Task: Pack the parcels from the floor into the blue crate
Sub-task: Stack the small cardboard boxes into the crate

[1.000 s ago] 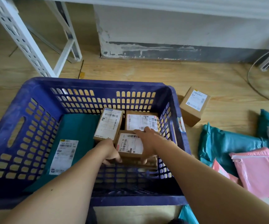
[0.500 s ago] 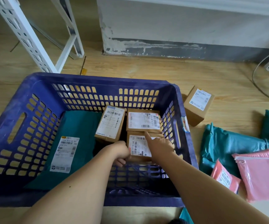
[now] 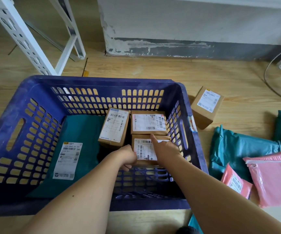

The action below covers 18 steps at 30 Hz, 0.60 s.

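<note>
Your left hand [image 3: 128, 157] grips the near box [image 3: 144, 149] by its left edge, in the near-right corner of the crate [image 3: 102, 80]. Your right hand [image 3: 165, 150] lies atop, forefinger [image 3: 154, 139] straight, other fingers hidden. Pushed down skewed, the box may pinch them against the crate.

One head-worn view looks steeply down and forward, close over the blue crate [image 3: 102, 81] on the floor [image 3: 220, 73]

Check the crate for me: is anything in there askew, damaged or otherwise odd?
Nothing looks damaged. The narrow box sits slightly skewed beside the near box, which the left hand grips, and a torn sticker clings to the right rim of the blue crate.
</note>
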Available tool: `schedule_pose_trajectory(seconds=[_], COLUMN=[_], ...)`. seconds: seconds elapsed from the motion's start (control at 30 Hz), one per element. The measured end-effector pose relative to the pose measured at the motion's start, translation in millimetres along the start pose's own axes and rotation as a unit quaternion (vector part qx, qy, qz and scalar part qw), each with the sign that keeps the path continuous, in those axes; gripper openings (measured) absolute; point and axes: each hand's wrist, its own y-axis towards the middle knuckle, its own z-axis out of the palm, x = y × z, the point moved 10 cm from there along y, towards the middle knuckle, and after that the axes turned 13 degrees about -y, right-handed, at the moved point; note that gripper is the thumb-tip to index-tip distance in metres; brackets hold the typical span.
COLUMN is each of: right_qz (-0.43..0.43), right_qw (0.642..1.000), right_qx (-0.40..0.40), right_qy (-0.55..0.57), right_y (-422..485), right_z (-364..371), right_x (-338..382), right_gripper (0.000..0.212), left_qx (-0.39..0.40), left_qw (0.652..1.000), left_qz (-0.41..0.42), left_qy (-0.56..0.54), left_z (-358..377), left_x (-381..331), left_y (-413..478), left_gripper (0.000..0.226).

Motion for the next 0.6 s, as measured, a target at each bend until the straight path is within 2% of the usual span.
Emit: schedule_pose_trajectory(seconds=[0.1,0.33,0.43,0.6], right_qz=[-0.005,0.004,-0.005,0.000], right_qw=[1.000,0.999,0.995,0.972], right_qx=[0.013,-0.002,-0.019,-0.120], right_qy=[0.011,0.051,0.099,0.202], right_y=[-2,-13,-20,-30], right_z=[2,-15,-28,-67], right_x=[-2,-9,-11,-19], right_gripper=[0.083,0.092,0.084,0.059], left_qx=[-0.024,-0.165,-0.225,-0.271], left_qw=[0.999,0.973,0.952,0.925], left_qz=[0.010,0.089,0.144,0.225], left_qy=[0.038,0.132,0.150,0.139], left_z=[-6,-42,-54,-63], left_x=[-3,-25,-43,-69], left_y=[-3,-17,-33,-58], left_gripper=[0.058,0.021,0.021,0.020])
